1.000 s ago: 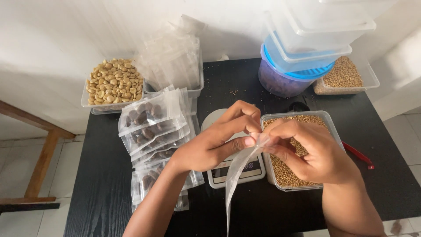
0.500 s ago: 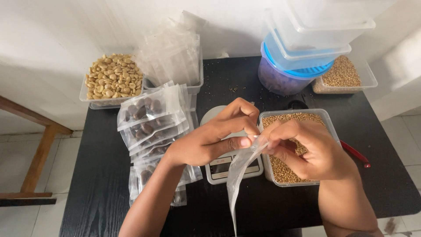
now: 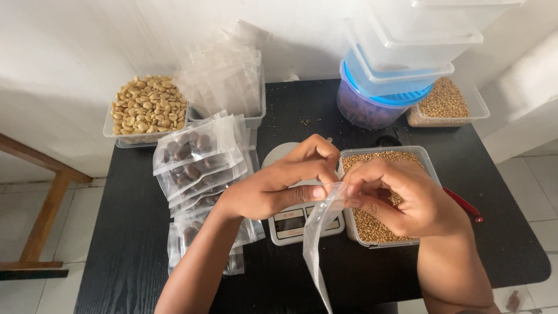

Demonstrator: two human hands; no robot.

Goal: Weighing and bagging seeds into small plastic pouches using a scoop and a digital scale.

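- The clear bag [image 3: 318,244] hangs over the small scale [image 3: 290,218]; its long axis runs from its mouth at 12 o'clock down to 6 o'clock.
- The left hand [image 3: 273,186] pinches the bag mouth from 9 o'clock.
- The right hand [image 3: 401,197] pinches it from 3 o'clock, above the grain tub [image 3: 427,160].

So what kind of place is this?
Probably a small home packing station for seeds or nuts: a kitchen scale, trays of grain and nuts, filled pouches, and both hands opening an empty bag.
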